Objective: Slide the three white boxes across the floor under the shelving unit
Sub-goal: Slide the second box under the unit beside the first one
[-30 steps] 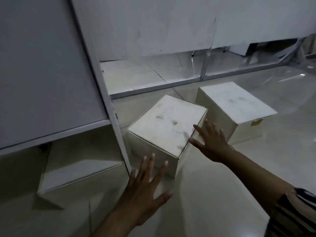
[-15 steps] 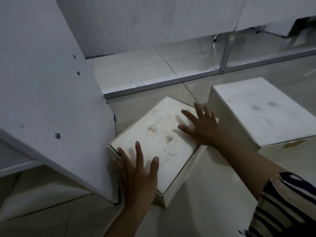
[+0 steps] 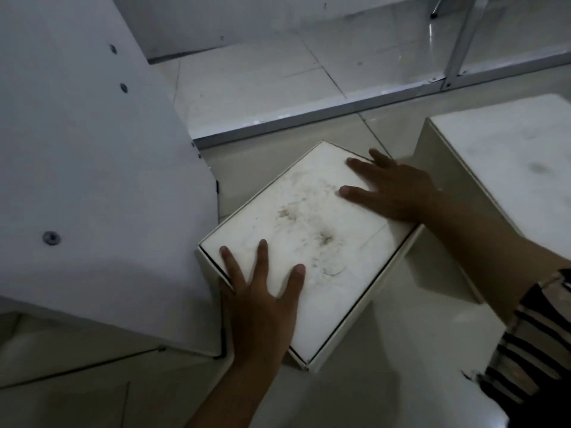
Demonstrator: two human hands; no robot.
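A white box (image 3: 306,242) sits on the tiled floor (image 3: 386,393), turned at an angle, and serves here as the landmark. Its flat lid is closed, so whatever it holds is hidden; the lid carries grey smudges and scuffs near its middle. The left hand (image 3: 262,307) lies flat on the near corner of this lid, fingers straight and spread, palm pressing down, with the outer fingers reaching over the lid's left edge. The right hand (image 3: 392,189) rests on the far right corner of the same lid, fingers likewise straight and spread, some of them reaching past the far edge; neither hand curls round anything. A striped sleeve (image 3: 531,344) covers the right arm above the forearm. To the left of the box, touching or just beside its left corner, stands the white side panel (image 3: 92,180) of the shelving unit, dotted with small dark screw heads. Beyond the box, a grey metal floor rail (image 3: 324,114) runs across the tiles, with an upright post (image 3: 460,41) rising from it farther right. To the right of the box, near but apart from it, stands a second white box (image 3: 506,171), also closed, its contents unseen, with a faint dark smudge on top.
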